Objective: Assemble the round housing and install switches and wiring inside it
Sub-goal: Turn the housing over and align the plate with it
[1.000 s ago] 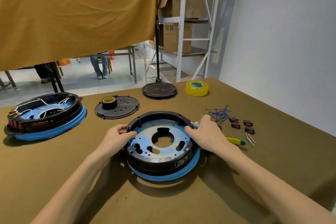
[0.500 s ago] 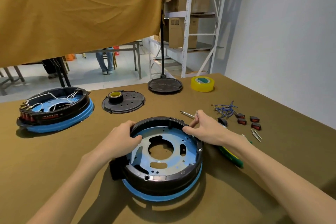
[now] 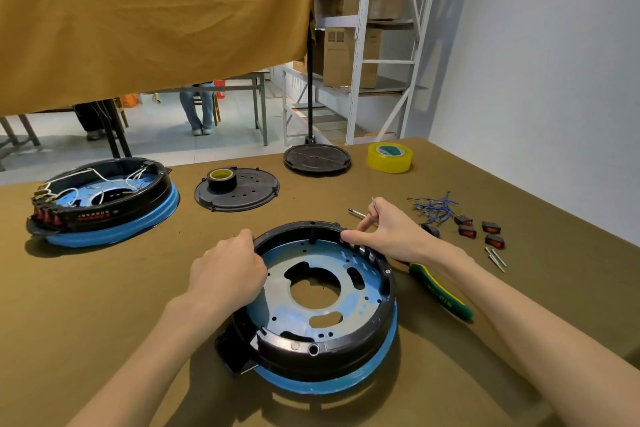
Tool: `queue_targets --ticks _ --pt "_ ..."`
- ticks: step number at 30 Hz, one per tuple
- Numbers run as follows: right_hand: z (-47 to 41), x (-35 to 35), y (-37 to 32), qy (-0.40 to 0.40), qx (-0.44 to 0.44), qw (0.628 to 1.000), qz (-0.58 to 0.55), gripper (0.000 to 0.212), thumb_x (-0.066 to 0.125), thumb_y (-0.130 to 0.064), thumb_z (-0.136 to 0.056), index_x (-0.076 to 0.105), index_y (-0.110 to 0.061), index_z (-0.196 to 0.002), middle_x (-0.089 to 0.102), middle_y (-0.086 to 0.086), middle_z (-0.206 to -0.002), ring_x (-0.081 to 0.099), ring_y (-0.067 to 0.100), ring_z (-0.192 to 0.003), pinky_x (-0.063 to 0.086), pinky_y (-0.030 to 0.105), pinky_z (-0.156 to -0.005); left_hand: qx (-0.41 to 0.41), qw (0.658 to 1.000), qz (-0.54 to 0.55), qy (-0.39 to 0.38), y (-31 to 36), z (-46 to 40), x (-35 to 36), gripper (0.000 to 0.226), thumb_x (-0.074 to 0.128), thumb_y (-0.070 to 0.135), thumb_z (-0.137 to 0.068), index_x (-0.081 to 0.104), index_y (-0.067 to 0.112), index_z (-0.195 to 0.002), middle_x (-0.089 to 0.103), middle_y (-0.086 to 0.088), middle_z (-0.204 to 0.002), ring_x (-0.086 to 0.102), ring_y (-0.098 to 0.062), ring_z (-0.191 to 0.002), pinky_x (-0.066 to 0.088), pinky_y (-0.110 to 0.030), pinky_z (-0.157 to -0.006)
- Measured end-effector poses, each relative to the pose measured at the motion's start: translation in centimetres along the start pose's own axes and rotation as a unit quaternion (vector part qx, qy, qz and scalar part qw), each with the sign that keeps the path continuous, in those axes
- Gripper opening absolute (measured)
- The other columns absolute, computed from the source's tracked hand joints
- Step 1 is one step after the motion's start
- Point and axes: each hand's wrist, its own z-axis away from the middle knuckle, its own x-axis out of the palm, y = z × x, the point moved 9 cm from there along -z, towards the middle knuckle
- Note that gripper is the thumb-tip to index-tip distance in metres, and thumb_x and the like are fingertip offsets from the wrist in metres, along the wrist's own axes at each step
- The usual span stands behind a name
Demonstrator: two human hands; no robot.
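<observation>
Black ring housing on blue base, perforated blue plate inside, mid-table. Left hand gripping its rim; right hand pinching a thin pin beside it. Lettering unreadable.

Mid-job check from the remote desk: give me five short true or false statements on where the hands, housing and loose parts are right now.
1. The left hand grips the rim of the near housing. True.
2. Switches are already fitted in the near housing. False: they lie loose on the table.
3. The right hand pinches a thin metal screw. True.
4. The yellow tape roll sits inside the housing. False: it stands at the table's far edge.
5. The far-left housing has white wires in it. True.
</observation>
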Motion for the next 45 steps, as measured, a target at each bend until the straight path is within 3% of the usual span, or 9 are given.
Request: queue_targets --ticks 8,16,21,25,29,31,34,40,45 --pt "0.1 -0.2 1.2 -0.003 0.006 1.000 -0.004 0.055 0.081 -0.057 -0.078 0.037 -0.025 -0.089 0.074 -0.004 -0.096 0.053 -0.008 -0.059 0.041 0.024 -0.065 0.009 0.996 0.086 -0.029 0.5 0.1 0.6 0.012 0.043 0.021 -0.105 0.048 0.016 -0.095 0.061 -0.005 -0.090 0.060 -0.025 -0.081 0.054 -0.043 -0.071" --pt "-0.1 -0.2 0.8 -0.030 -0.001 0.998 -0.049 0.062 0.086 -0.056 -0.071 0.036 -0.024 -0.089 0.076 -0.002 -0.097 0.056 -0.009 -0.064 0.045 0.027 -0.073 0.032 0.993 -0.034 -0.109 0.8 1.2 1.4 0.018 0.046 0.036 -0.101 0.043 0.023 -0.090 0.059 -0.001 -0.086 0.057 -0.017 -0.072 0.038 -0.031 -0.053" --pt "1.4 -1.4 2.0 -0.015 0.059 0.998 -0.024 0.068 0.055 -0.083 -0.079 0.038 -0.019 -0.094 0.070 0.011 -0.097 0.061 0.002 -0.077 0.056 0.031 -0.065 0.015 0.995 -0.031 -0.096 0.5 0.8 1.1 0.018 0.045 0.035 -0.100 0.046 0.021 -0.090 0.060 -0.002 -0.085 0.059 -0.020 -0.073 0.040 -0.032 -0.056" --pt "3.8 -1.1 3.1 -0.069 0.086 0.993 0.029 0.056 0.061 -0.069 -0.089 0.038 -0.019 -0.093 0.055 -0.001 -0.085 0.060 0.001 -0.055 0.056 0.028 -0.057 0.023 0.995 -0.053 -0.083 0.6 0.8 1.1 0.017 0.045 0.033 -0.100 0.045 0.021 -0.088 0.058 -0.001 -0.083 0.057 -0.018 -0.070 0.038 -0.032 -0.055" --pt "5.3 -1.5 2.9 -0.073 0.112 0.990 -0.050 0.047 0.067 -0.054 -0.093 0.037 -0.016 -0.092 0.055 -0.001 -0.087 0.072 0.004 -0.080 0.056 0.023 -0.055 0.084 0.995 -0.040 0.042 2.7 1.5 -1.2 0.016 0.049 0.032 -0.101 0.050 0.020 -0.111 0.053 0.002 -0.109 0.054 -0.017 -0.094 0.048 -0.031 -0.074" --pt "6.0 -1.8 2.8 -0.080 0.131 0.985 -0.075 0.044 0.070 -0.046 -0.093 0.040 -0.014 -0.096 0.060 0.002 -0.093 0.072 0.010 -0.088 0.060 0.026 -0.061 0.158 0.984 0.016 0.085 5.4 2.6 -2.2 0.024 0.052 0.033 -0.101 0.051 0.025 -0.124 0.050 0.009 -0.118 0.049 -0.012 -0.102 0.041 -0.025 -0.080" --pt "7.0 -2.1 3.0 -0.087 0.141 0.977 -0.131 0.039 0.073 -0.031 -0.094 0.040 -0.013 -0.098 0.072 0.000 -0.090 0.074 0.007 -0.087 0.064 0.033 -0.070 0.241 0.967 0.075 0.045 9.1 3.9 -1.6 0.025 0.054 0.037 -0.102 0.055 0.034 -0.126 0.049 0.020 -0.115 0.047 -0.004 -0.104 0.037 -0.019 -0.085" --pt "8.0 -1.9 3.5 -0.084 0.164 0.951 -0.249 0.034 0.071 -0.008 -0.095 0.038 -0.013 -0.091 0.077 0.001 -0.080 0.077 0.019 -0.091 0.064 0.037 -0.072 0.309 0.938 0.040 -0.150 10.4 5.5 3.5 0.034 0.051 0.044 -0.103 0.054 0.040 -0.137 0.049 0.024 -0.135 0.042 -0.003 -0.126 0.037 -0.028 -0.110" --pt "8.5 -1.8 3.4 -0.075 0.155 0.954 -0.246 0.037 0.076 -0.014 -0.092 0.038 -0.013 -0.094 0.078 -0.001 -0.084 0.077 0.015 -0.093 0.064 0.036 -0.070 0.326 0.932 0.023 -0.158 10.4 5.5 4.2 0.043 0.049 0.045 -0.103 0.047 0.043 -0.145 0.047 0.022 -0.146 0.039 -0.005 -0.133 0.035 -0.031 -0.112"
